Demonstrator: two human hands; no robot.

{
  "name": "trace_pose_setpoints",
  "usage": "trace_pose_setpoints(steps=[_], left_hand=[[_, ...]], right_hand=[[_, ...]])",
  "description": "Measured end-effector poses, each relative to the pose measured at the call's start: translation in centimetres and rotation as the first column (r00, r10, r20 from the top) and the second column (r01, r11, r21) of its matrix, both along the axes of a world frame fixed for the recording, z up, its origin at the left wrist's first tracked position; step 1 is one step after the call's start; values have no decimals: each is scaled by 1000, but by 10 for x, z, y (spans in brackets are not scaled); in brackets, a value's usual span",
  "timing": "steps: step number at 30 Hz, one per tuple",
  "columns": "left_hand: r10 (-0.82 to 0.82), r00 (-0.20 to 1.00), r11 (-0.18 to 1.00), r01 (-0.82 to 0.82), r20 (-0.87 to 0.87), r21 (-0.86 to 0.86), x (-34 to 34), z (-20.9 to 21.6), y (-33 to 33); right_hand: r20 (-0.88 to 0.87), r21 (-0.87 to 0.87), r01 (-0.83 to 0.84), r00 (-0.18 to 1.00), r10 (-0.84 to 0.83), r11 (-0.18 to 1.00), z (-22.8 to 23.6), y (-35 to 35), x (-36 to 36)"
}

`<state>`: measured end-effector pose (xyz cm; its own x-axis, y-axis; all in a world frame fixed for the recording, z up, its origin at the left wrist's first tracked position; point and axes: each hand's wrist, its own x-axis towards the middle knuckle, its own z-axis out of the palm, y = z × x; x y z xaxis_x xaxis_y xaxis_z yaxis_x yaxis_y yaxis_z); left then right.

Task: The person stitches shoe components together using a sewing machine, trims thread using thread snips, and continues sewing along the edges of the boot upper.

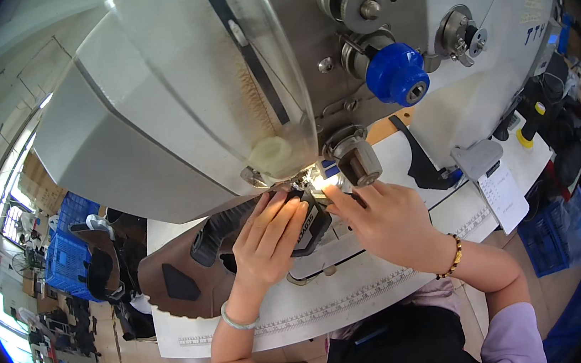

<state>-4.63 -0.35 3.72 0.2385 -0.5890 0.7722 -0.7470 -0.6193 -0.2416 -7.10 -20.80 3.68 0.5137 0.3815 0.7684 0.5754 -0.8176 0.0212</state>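
Under the head of a large grey industrial sewing machine [141, 127], a black piece with pale lettering [312, 230] lies at the lit needle area. My left hand [266, 238] presses its long fingers together over the left side of this piece, its thumb hidden. On the other side, my right hand [392, 224] is bent, its index fingertip beside the needle at the piece's upper right edge; its lower fingers are partly hidden. Left of my left hand spreads a brown sheet [204, 270] with a black patch [181, 282] and a ribbed black part [221, 234] on it.
A ruler strip [334, 310] runs along the white table's front edge. Close above my right hand hangs a metal cylinder [358, 161], below a blue knob [397, 76]. Blue crates [72, 242] stand at left; another blue crate [551, 238] and a paper tag [503, 197] are at right.
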Motion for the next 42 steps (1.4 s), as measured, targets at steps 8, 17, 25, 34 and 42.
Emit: trace_pose_setpoints(steps=[8,17,25,34,42], left_hand=[[-83,996,996,84,-12,40,9,15,3],[-97,994,986,88,56,142,10,20,3],[-129,991,990,131,-35,62,12,24,3],[-157,987,985,158,-23,68,14,24,6],[-154,988,987,155,-21,52,17,20,6]], right_hand=[[-20,-44,-1,1000,1,999,5,3,1],[-1,-134,50,999,-51,990,4,7,-6],[18,-192,119,993,-118,974,6,16,-13],[-17,-191,189,980,-196,963,6,24,-18],[-36,-168,151,987,-159,974,11,20,-15]])
